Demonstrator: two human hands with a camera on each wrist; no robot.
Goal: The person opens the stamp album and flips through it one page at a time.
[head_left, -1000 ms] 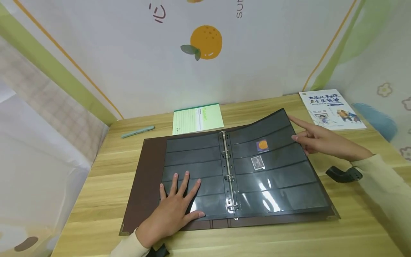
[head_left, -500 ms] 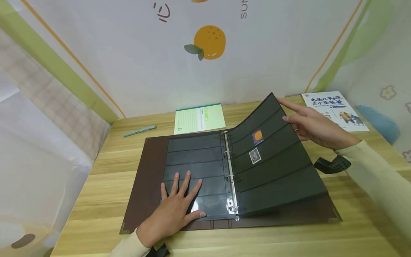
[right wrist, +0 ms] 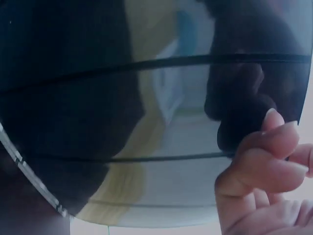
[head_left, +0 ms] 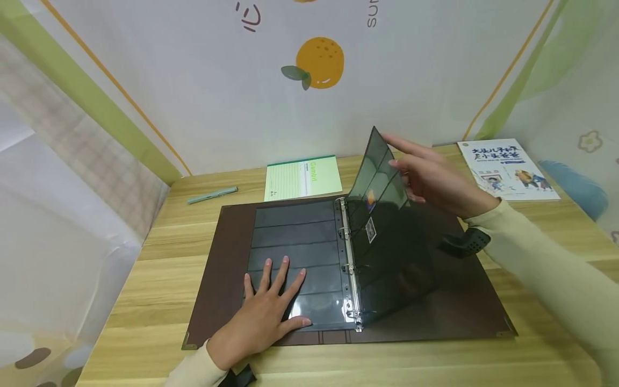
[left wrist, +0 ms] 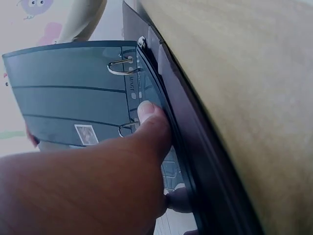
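Note:
A brown stamp album [head_left: 226, 258] lies spread on the table, black pocket pages held by metal rings [head_left: 351, 269]. My left hand [head_left: 263, 320] rests flat with spread fingers on the left page [head_left: 295, 234]. By its outer far edge, my right hand [head_left: 435, 174] grips the right page [head_left: 387, 269], which stands steeply raised. Two stamps sit in that page: an orange-and-purple stamp [head_left: 371, 201] and a grey stamp [head_left: 371, 230], the latter also visible in the left wrist view. In the right wrist view, curled fingers [right wrist: 264, 166] are at the page's glossy back.
Beyond the album lie a green notepad [head_left: 303, 178] and a teal pen [head_left: 213, 195]. A white picture book [head_left: 508, 169] is at the back right of the wooden table [head_left: 159, 269]. A printed curtain [head_left: 232, 97] hangs behind.
My right hand has moved left and upward with the page, which has swung from nearly flat to steeply raised. The brown cover beneath now shows. My left hand has stayed in place.

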